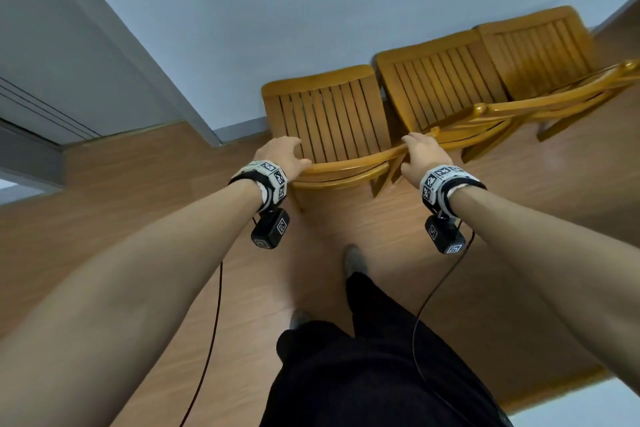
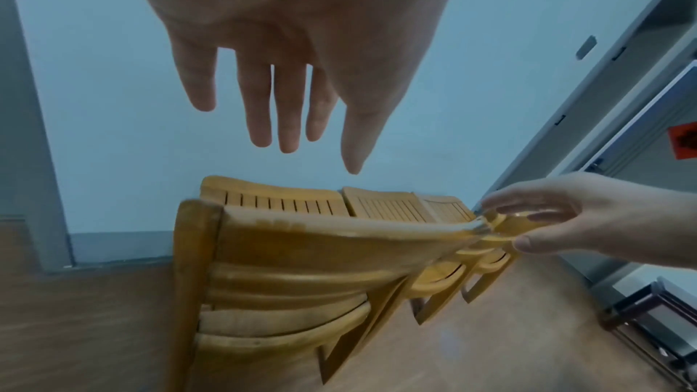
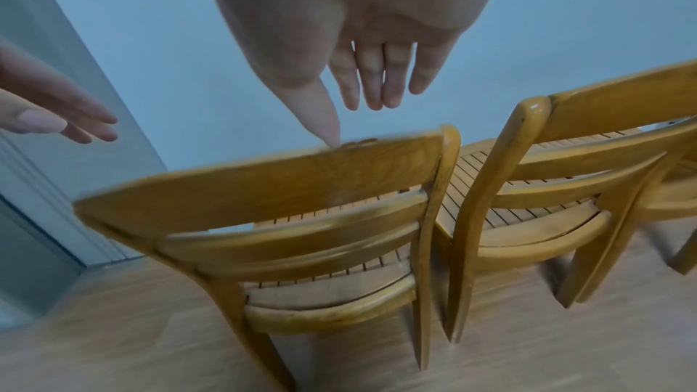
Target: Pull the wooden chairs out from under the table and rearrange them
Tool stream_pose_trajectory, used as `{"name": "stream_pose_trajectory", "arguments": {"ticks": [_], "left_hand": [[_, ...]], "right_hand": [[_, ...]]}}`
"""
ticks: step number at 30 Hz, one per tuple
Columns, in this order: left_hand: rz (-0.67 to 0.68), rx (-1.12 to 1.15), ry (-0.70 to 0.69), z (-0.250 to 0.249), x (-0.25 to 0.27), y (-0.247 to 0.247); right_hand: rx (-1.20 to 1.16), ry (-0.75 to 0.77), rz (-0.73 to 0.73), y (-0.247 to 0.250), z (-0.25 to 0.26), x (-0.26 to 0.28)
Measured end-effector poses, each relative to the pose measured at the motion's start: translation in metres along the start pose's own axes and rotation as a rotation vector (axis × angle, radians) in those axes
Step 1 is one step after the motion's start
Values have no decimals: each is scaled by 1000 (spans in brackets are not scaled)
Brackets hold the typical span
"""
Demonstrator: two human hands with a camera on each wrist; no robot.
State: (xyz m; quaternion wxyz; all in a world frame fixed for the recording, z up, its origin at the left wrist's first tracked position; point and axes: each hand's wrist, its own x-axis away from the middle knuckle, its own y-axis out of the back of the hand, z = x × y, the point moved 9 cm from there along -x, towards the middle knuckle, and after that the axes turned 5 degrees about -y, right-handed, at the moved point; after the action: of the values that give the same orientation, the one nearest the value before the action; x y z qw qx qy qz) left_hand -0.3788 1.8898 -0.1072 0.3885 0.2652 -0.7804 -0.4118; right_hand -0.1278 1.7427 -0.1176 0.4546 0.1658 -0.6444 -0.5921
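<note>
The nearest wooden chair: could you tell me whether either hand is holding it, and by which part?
Nothing is held. Both hands are open over the nearest chair's top rail: the left hand hovers at its left end, and the right hand's thumb touches the rail near its right end.

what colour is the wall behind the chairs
Pale blue-grey wall, plain, best in the head view.

Bare forearms; white wristbands (image 1: 268,173) bearing black square markers; black camera modules (image 1: 270,228) beneath, trailing thin black cables (image 1: 213,333); black trousers (image 1: 374,367); grey shoes (image 1: 354,258).
</note>
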Motion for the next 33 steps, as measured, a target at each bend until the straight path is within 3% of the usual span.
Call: {"name": "stream_pose_trajectory", "arguments": {"ticks": [9,21,28,33], "left_hand": [[-90,-32,-45,-58,-43,90],[52,-107,-255,-140,-124,85],[154,-181,-525,-194,-158,83],[191,-255,-753,-233,-135,83]], "right_hand": [[-252,-93,4,70,-10,-36],[-338,-254,20,93,-59,-68],[-434,-513,-77,84,-89,-30],[-499,-718,-165,74,-92,42]]}}
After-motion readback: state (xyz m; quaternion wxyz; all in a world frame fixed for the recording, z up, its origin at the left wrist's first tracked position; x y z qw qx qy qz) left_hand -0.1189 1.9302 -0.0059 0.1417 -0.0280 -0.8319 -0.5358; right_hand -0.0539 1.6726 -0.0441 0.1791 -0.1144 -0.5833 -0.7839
